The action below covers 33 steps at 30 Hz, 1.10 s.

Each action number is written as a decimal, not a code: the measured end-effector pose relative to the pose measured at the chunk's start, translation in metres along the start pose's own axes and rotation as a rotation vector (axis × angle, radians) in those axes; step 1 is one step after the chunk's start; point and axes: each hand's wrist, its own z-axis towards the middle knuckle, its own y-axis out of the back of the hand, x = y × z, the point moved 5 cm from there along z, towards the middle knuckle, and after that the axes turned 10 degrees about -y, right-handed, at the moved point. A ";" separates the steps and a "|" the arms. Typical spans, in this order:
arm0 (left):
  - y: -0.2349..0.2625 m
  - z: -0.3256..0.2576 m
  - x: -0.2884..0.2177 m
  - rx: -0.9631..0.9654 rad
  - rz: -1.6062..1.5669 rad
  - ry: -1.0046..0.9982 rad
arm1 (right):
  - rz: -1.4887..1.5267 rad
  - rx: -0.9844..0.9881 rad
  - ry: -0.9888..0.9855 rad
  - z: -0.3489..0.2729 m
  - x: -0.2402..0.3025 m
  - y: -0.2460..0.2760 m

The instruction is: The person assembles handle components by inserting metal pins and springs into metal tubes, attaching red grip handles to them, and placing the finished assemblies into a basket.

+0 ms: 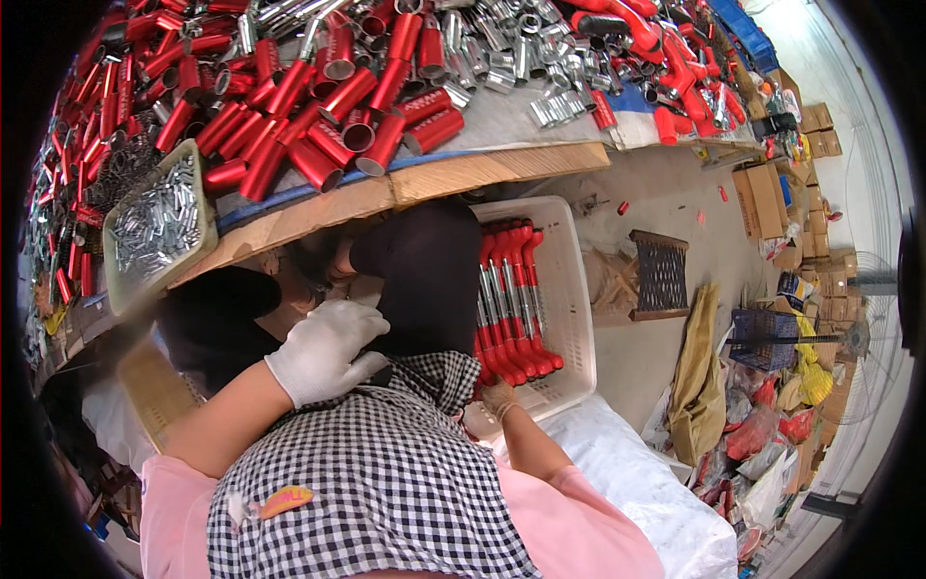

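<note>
My left hand (330, 352), in a white glove, rests over my lap with its fingers stretched out and nothing visible in it. Down at the near left corner of the white plastic basket (577, 318) is my right hand (498, 397). It is at the near ends of a row of red-handled tools (513, 299) with shiny metal shafts. Its fingers are mostly hidden, so whether it grips one of them does not show. The tools lie side by side in the basket, beside my right leg.
Red metal tubes (338, 140) and chrome fittings (521, 53) are heaped on the wood-edged workbench (502, 174). A tray (204, 217) of small metal pins sits at its left edge. Rightward are a low stool (660, 275), a blue crate (762, 338), a fan (854, 338) and cardboard boxes (762, 201).
</note>
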 end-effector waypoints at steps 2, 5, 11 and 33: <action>0.004 -0.008 0.008 -0.010 0.023 -0.004 | 0.137 0.172 -0.172 0.006 0.001 0.006; 0.011 -0.020 0.011 -0.055 0.035 -0.042 | 0.377 0.240 0.037 0.020 0.015 0.031; 0.020 -0.051 0.021 -0.134 0.068 -0.139 | 0.927 -0.301 0.526 -0.099 0.204 0.259; 0.165 -0.121 0.032 -0.462 0.147 -0.080 | -0.165 -0.533 0.955 -0.161 0.734 0.400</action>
